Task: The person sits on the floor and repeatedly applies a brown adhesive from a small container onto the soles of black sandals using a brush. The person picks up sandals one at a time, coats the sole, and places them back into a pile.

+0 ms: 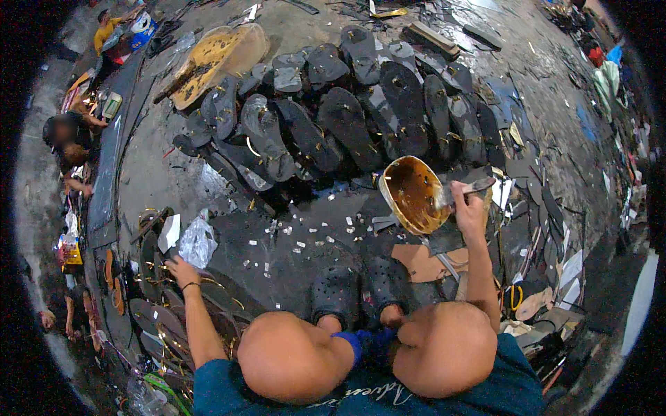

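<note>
My right hand [470, 208] is closed round the handle of a brush [477, 186], whose bristle end points into a tub of brown glue [411, 191]. The tub has a glue-caked rim and tilts toward me. On the left, my left hand [182, 271] reaches to a pile of dark sandals [156, 315] with shiny gold-coloured straps. Its fingers look apart, at the pile's edge beside a crumpled clear plastic bag [198, 241]. Ahead, many dark soles [347, 125] lie in overlapping rows, some with patches of glue.
A yellowish glue-stained pan [225, 59] lies beyond the soles at left. Tan sheet offcuts [423, 263] and yellow-handled scissors [515, 298] are near my right knee. Paper scraps [298, 244] dot the floor before my black clogs [335, 295]. Another person [73, 139] sits at far left.
</note>
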`<state>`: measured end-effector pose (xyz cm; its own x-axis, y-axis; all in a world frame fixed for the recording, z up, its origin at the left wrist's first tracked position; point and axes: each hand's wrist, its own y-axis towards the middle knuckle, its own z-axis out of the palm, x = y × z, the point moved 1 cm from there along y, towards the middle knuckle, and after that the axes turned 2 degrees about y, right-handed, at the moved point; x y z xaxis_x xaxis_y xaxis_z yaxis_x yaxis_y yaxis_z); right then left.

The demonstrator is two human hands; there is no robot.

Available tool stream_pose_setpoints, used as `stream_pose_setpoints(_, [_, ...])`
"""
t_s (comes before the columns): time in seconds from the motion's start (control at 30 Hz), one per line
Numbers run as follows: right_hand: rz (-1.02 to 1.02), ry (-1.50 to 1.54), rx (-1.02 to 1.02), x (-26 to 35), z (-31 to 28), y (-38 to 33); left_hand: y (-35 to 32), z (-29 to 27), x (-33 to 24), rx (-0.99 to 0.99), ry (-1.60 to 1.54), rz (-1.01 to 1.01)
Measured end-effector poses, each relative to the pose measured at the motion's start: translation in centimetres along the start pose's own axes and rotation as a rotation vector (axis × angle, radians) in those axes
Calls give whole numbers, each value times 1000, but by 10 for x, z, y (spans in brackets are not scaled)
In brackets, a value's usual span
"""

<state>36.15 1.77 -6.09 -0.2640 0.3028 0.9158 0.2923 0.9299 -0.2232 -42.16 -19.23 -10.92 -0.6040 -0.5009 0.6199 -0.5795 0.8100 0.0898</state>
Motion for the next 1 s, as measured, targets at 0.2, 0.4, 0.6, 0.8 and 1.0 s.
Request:
stream_pose_setpoints(0.2, [-335, -509, 40, -6, 12, 15, -39, -270, -44, -151, -855, 56])
stream_pose_setpoints(0.4, [-418, -469, 14, 30, 27, 12, -140, -306, -126, -94, -1249, 506])
stream_pose_setpoints(0.6, [-204, -825, 253, 39, -30, -40, -233, -209, -220, 220, -1451, 721])
stream_pose_setpoints(0.8, [5, -713, 657, 16, -42, -69, -192, -247, -279, 194, -1373, 779])
stream_pose_setpoints(1.0, [67, 293, 525, 73, 46, -65, -131, -250, -324, 271, -1347, 548])
